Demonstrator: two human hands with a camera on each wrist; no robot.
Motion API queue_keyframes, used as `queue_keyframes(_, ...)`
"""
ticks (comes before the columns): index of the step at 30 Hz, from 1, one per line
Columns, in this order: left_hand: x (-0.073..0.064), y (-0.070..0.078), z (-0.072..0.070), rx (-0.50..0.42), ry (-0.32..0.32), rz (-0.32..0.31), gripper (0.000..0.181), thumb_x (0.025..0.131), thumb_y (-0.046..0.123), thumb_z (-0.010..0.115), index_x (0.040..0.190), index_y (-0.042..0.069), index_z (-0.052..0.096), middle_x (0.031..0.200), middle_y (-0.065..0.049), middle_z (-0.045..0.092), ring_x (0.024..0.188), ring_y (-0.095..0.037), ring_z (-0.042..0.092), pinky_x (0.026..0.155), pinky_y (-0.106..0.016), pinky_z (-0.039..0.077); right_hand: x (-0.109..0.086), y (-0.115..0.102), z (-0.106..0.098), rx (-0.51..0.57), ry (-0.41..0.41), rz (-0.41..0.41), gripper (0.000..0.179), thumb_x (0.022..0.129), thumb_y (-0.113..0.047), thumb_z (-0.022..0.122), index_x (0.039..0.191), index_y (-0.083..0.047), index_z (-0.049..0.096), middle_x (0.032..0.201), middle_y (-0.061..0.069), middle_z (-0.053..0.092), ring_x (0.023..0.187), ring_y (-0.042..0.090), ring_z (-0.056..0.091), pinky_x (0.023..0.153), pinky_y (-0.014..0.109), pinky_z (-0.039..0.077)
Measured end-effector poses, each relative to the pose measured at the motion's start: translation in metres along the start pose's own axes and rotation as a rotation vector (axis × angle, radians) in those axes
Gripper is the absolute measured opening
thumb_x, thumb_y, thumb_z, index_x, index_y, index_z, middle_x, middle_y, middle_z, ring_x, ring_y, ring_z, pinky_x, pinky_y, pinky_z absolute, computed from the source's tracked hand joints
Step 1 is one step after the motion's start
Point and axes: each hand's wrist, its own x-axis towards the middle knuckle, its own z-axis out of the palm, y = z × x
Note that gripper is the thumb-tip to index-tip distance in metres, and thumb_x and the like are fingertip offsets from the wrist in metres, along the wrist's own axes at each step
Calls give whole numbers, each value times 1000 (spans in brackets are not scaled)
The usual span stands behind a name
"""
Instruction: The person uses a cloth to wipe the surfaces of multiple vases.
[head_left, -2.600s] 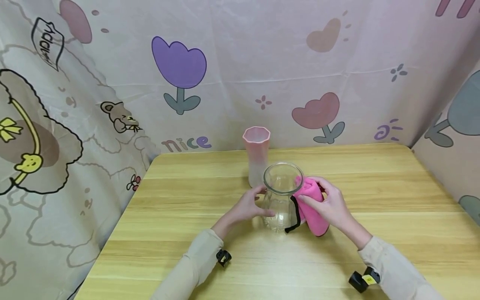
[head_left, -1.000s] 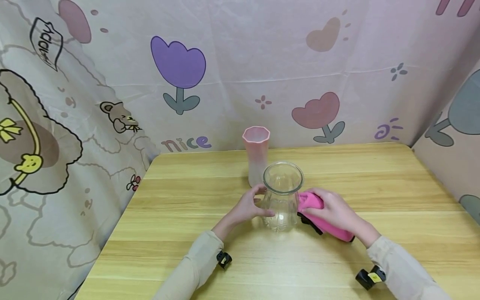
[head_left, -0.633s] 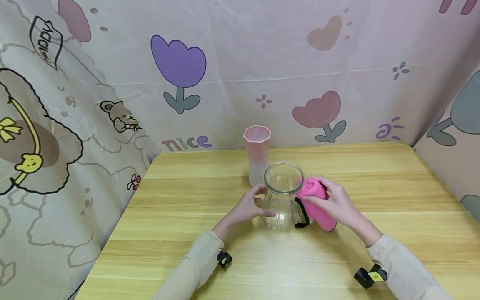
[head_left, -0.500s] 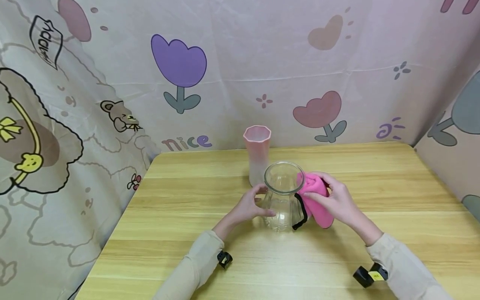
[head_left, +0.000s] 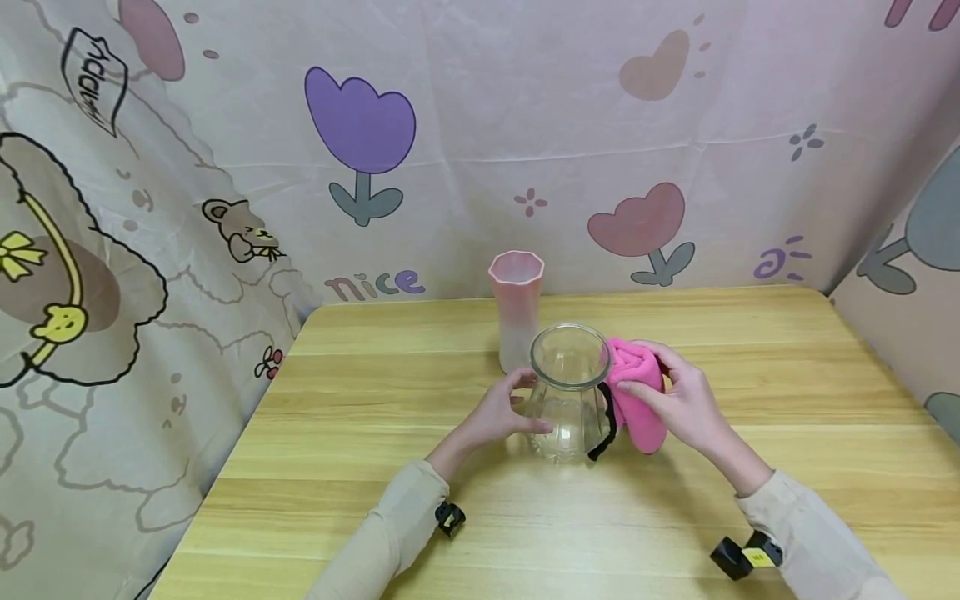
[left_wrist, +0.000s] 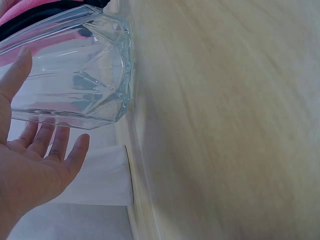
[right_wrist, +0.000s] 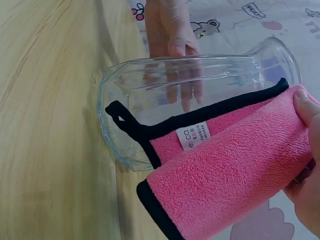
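Observation:
A clear glass vase (head_left: pixel 564 415) with a round flared rim stands upright on the table. My left hand (head_left: pixel 498 410) holds it from the left, thumb at the front and the other fingers round the back. On the other side, my right hand (head_left: pixel 688 407) grips a folded pink towel (head_left: pixel 639 398) between thumb and fingers. The towel lies along the vase's right side, and its black edging, hanging loop and white label (right_wrist: pixel 194 135) show in the right wrist view. Through the glass (left_wrist: pixel 75 65) in the left wrist view, some pink shows.
Just behind the glass vase stands a taller pink-and-white vase (head_left: pixel 516 312) with an angular rim. The wood-grain table (head_left: pixel 360 383) ends at a printed cloth backdrop (head_left: pixel 465 150), and more printed cloth hangs on both sides.
The right hand moved the towel down and right along the vase, then brought it back up; it now lies slightly higher than half a second ago. Left hand and vase stay put.

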Motion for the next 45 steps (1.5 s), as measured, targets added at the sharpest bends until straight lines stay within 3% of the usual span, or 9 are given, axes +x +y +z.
queue_keyframes(11,0,2,0,-25,-9,-19,74,65,9,81,129,9,43,125,-7,48,118,-22,43,99,-38,38,0,0,0,19,17,-45,49,73,1,72,119,-2,56,109,18,62,94,-9,52,74,8,46)
queue_keyframes(18,-12,32,-3,-33,-14,-24,68,68,3,77,126,-1,43,124,-15,48,118,-29,42,100,-44,37,1,6,6,12,-1,-48,49,72,4,72,117,-1,56,110,17,62,94,-9,52,76,7,45)
queue_keyframes(21,-13,35,-3,-35,-12,-30,68,68,2,77,126,-1,43,124,-16,47,118,-29,42,100,-43,37,0,10,10,12,-24,-38,49,70,7,72,117,2,56,109,20,61,92,-11,51,74,7,46)
queue_keyframes(39,-12,34,-4,-41,-13,-35,68,67,3,78,126,1,44,124,-13,48,118,-26,42,99,-40,38,-6,25,12,7,-168,67,47,76,-9,72,118,0,53,104,17,61,81,6,58,62,22,54)
queue_keyframes(45,-13,35,-3,-49,-12,-45,71,67,4,78,128,2,43,126,-13,47,119,-26,42,99,-40,38,-8,29,11,-104,-216,19,47,76,-13,73,117,0,55,99,13,63,76,11,57,60,23,52)
